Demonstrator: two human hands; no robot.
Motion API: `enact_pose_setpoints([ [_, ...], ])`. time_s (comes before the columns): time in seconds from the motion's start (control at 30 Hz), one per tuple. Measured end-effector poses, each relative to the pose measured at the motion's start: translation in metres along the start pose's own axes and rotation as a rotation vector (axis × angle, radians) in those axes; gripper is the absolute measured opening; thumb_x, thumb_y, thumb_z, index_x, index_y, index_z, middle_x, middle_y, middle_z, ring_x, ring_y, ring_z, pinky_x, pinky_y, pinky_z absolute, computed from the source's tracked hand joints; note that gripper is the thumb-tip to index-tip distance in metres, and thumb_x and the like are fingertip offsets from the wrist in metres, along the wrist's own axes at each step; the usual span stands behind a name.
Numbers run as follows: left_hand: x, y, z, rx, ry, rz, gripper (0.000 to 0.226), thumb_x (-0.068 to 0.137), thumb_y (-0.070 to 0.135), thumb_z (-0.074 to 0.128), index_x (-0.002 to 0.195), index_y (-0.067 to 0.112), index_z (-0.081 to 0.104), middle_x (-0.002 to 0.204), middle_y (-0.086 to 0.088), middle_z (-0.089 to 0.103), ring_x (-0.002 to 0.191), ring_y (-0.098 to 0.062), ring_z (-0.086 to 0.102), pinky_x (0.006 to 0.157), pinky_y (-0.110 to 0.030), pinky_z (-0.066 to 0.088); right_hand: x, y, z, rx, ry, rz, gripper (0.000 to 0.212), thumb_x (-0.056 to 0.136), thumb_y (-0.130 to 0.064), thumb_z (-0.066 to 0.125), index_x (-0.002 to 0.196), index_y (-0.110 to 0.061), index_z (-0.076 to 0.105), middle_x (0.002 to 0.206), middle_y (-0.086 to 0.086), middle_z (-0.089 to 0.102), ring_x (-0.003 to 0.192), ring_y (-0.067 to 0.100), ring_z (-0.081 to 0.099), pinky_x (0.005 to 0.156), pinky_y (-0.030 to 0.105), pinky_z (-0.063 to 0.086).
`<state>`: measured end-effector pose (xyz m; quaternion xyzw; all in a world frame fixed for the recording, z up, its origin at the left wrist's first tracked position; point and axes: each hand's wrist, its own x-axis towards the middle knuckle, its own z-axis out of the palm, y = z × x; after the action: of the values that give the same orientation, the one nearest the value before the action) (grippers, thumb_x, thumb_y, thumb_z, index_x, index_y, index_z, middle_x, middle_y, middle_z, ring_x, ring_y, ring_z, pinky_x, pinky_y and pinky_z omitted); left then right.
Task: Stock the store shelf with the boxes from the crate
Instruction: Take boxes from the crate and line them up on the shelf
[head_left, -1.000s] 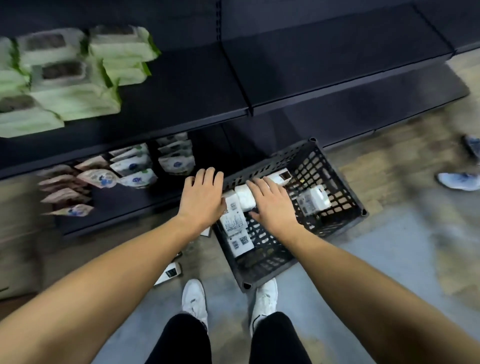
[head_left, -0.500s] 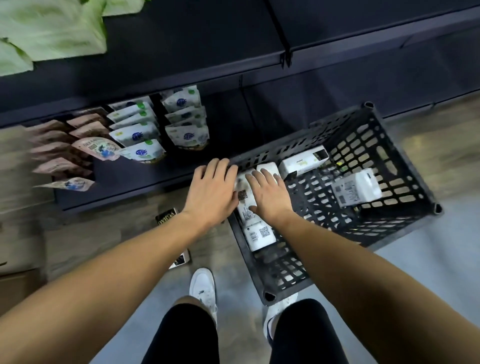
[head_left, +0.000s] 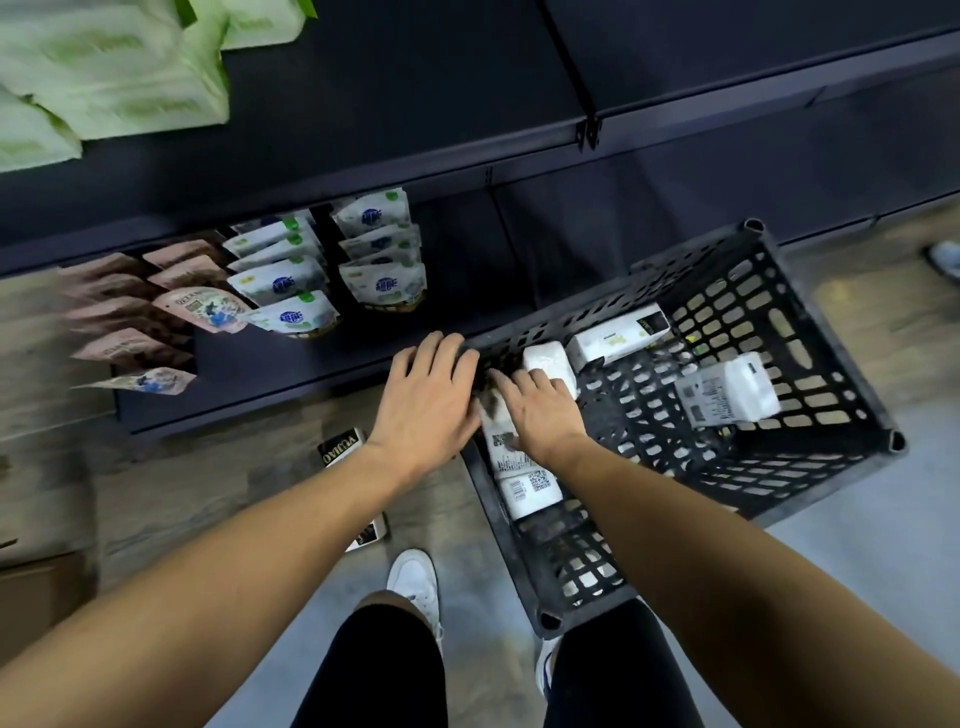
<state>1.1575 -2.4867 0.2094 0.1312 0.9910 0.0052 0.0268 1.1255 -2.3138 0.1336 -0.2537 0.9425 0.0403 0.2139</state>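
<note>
The left hand (head_left: 431, 400) and right hand (head_left: 540, 413) lie flat, side by side, over the white boxes (head_left: 530, 488) at 9 o'clock in the crate (head_left: 831, 332), so a loose grab may drop one.

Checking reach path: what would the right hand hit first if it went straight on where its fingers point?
Probably the crate wall facing the shelf, just beyond the fingertips of the right hand; depth is unclear.
</note>
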Motion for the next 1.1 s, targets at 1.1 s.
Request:
enact_pose_setpoints([
  [1.1, -0.058, -0.003, -0.312, 0.115, 0.010, 0.150, 0.056, 0.072, 0.028, 0.067, 0.123, 0.010, 0.054, 0.119, -0.011, 0.056, 0.113, -0.033, 0.051, 0.084, -0.046, 0.045, -0.222, -0.053, -0.343, -0.055, 0.347, 0.191, 0.058, 0.077, -0.033, 0.075, 0.122, -0.015, 0.044, 0.117, 0.003, 0.050, 0.107, 0.024, 0.050, 0.088, 0.035, 0.040],
])
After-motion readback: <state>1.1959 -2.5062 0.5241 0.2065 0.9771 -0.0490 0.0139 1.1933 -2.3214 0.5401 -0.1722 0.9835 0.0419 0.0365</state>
